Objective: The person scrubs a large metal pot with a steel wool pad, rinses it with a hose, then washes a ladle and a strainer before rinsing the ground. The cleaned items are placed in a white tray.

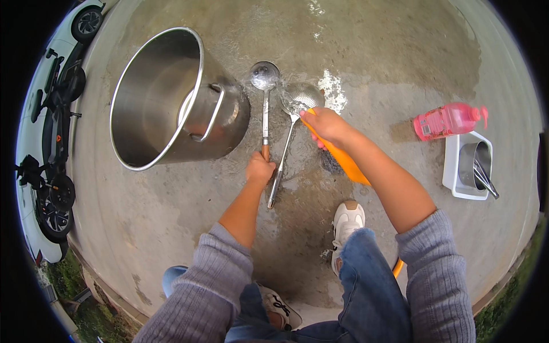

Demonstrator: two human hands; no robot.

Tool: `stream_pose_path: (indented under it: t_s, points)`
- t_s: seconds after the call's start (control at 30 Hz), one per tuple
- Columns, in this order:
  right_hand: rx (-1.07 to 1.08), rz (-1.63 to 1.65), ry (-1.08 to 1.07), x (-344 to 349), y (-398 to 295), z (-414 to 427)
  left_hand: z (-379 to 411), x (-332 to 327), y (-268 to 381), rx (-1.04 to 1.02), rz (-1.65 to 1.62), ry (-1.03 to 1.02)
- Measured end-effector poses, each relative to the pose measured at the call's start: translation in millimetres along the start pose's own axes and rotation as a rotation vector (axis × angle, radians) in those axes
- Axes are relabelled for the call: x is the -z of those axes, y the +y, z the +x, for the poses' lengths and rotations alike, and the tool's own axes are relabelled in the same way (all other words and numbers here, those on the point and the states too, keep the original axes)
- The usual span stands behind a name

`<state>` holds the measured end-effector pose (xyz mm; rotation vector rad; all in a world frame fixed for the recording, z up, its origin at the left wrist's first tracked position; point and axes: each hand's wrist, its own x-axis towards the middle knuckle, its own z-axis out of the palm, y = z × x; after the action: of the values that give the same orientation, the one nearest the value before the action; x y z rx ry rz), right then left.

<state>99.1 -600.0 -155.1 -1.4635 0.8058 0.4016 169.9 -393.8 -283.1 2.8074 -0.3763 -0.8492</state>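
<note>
My left hand (260,168) grips the wooden handle of a steel ladle (265,76), whose bowl is up beside the large pot. In my right hand (329,124) is an orange hose (349,165); water runs from its end across the ladle and a perforated steel skimmer (303,95). The skimmer lies on the wet concrete between my hands, its handle slanting down past my left hand. Partly behind the hose, a dark grey scouring pad (331,162) rests on the ground.
A large stainless-steel stockpot (233,124) stands at the left. At the right are a pink pump bottle (446,121) and a white plastic tub (451,171) holding a steel container (468,165) and a whisk (484,176). A scooter (58,124) and a white car (30,124) are at the far left.
</note>
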Motion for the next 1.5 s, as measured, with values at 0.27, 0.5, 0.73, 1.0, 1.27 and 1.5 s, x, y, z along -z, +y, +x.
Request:
stream_pose_path:
  t_s: [0.27, 0.5, 0.73, 1.0, 1.27, 1.5]
  points:
    - [0.055, -0.055, -0.124, -22, 16, -31, -3, 63, 31, -0.014, -1.04, -0.363]
    - [0.219, -0.091, -0.167, -63, 3, -46, 32, 106, 49, 0.153, -1.463, -0.541]
    - [0.201, 0.061, -0.072, -58, 9, -42, 11, 121, 32, 0.164, -1.429, -0.82]
    - [0.16, 0.177, 0.003, -39, 8, -29, -50, 111, -25, 0.059, -1.368, -0.986]
    - [0.078, 0.223, 0.057, -21, 22, -16, -68, 115, -75, -0.115, -1.253, -1.009]
    - [0.191, 0.087, -0.066, -45, 13, -33, -68, 116, -96, -0.177, -1.154, -0.946]
